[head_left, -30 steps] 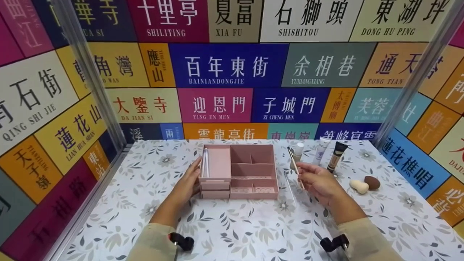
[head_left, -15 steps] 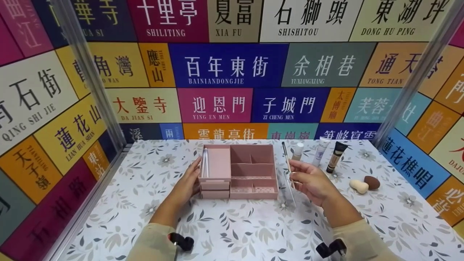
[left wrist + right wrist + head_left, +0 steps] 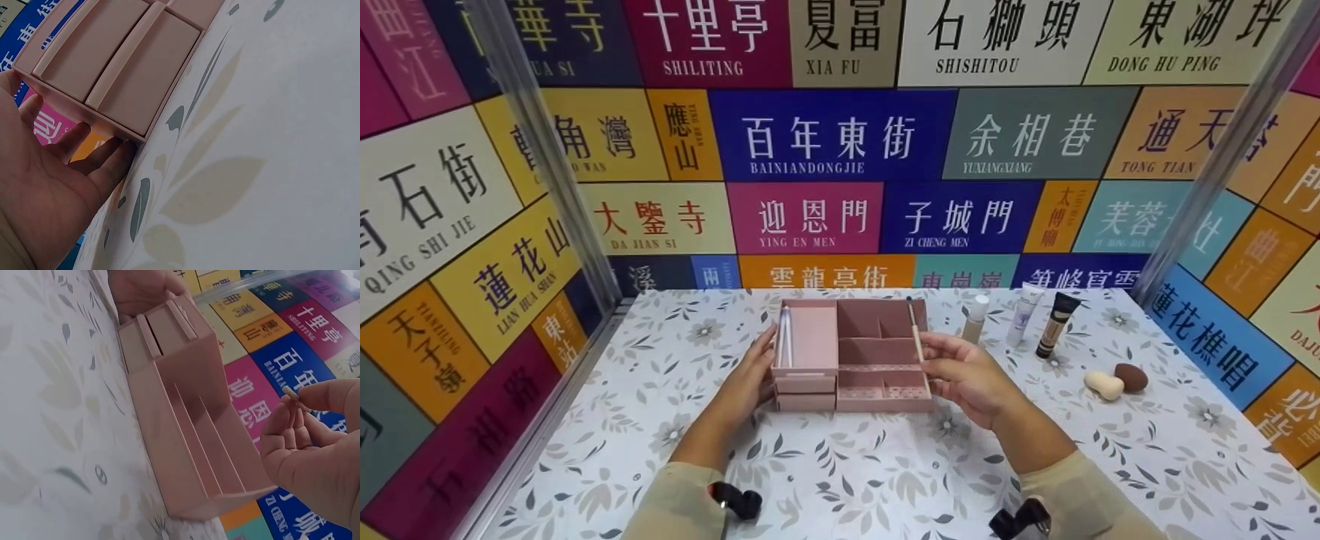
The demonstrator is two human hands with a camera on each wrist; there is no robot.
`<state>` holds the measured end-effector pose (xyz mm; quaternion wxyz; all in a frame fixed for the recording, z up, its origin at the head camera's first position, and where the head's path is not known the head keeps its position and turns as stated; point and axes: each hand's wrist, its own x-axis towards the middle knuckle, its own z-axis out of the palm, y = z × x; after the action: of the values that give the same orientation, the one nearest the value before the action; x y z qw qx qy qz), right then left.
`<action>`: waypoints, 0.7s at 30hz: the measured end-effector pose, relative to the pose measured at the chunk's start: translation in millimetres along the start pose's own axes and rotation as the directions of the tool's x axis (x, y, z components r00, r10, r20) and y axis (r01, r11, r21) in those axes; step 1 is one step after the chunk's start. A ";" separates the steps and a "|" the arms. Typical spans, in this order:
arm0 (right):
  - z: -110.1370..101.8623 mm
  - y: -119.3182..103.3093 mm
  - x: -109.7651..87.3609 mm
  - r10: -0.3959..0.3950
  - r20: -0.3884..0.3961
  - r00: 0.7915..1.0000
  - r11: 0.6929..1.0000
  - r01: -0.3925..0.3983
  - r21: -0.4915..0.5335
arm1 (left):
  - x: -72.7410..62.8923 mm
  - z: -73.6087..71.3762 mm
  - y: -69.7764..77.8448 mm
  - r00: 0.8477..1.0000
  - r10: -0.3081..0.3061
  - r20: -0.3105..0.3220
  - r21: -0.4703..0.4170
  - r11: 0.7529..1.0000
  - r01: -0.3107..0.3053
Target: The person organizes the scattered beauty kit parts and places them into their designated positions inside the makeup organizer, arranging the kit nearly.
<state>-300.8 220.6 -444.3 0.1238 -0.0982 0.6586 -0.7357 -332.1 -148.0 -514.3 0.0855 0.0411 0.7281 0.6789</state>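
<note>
A pink desktop organizer (image 3: pixel 885 354) stands on the table, with open compartments on its right and two drawers at its front left. Between thumb and fingertips, my right hand (image 3: pixel 967 379) pinches a thin makeup brush (image 3: pixel 916 334), dark tip up, which overlaps the right compartments in the head view. Its light end (image 3: pixel 291 394) pokes out of the fingers in the right wrist view. My left hand (image 3: pixel 746 382) rests against the organizer's left side, fingers extended along the wall near the drawers (image 3: pixel 143 67). Slender white sticks (image 3: pixel 786 337) lie in the top left tray.
Right of the organizer stand a small white-capped bottle (image 3: pixel 975 319), a white tube (image 3: pixel 1023 316) and a black-capped tube (image 3: pixel 1057 325). Farther right lie a cream sponge (image 3: pixel 1102 385) and a brown sponge (image 3: pixel 1131 378). Sign-covered walls (image 3: pixel 840 135) enclose the flower-patterned table (image 3: pixel 840 472).
My right hand has moved left with the makeup brush, from beside the bottle to the organizer's right edge. The left hand has stayed in place at the organizer.
</note>
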 end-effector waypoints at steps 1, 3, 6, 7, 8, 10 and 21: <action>4.0 -0.2 1.6 -0.003 0.010 1.000 1.000 0.003 0.003 | -0.1 0.0 0.2 1.000 0.009 0.005 -0.001 1.000 -0.009; 12.4 -0.6 5.8 -0.001 0.017 1.000 1.000 0.001 0.011 | 0.4 -0.2 0.1 1.000 0.018 0.012 -0.004 1.000 -0.018; 24.7 -1.6 13.6 -0.002 0.022 1.000 1.000 0.002 0.026 | 1.2 -0.3 0.4 1.000 0.022 0.016 -0.003 1.000 -0.022; 28.8 -2.1 16.7 -0.001 0.019 1.000 1.000 0.000 0.029 | 1.5 -0.3 0.5 1.000 0.020 0.015 -0.002 1.000 -0.020; 32.9 -2.5 20.0 0.004 0.013 1.000 0.999 -0.004 0.033 | 1.6 -0.2 0.8 1.000 0.015 0.012 -0.002 1.000 -0.015; 40.6 -3.4 27.1 0.008 0.009 1.000 0.999 -0.009 0.033 | 1.6 -0.1 0.8 1.000 0.013 0.009 0.002 1.000 -0.013; 82.2 -2.8 67.5 0.081 -0.030 0.996 0.996 -0.079 0.041 | -0.9 -0.6 -0.3 1.000 -0.005 -0.004 0.009 1.000 0.005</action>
<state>-339.8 122.2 -433.4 0.1448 -0.0577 0.6489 -0.7447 -331.3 -148.8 -514.5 0.0856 0.0385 0.7315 0.6753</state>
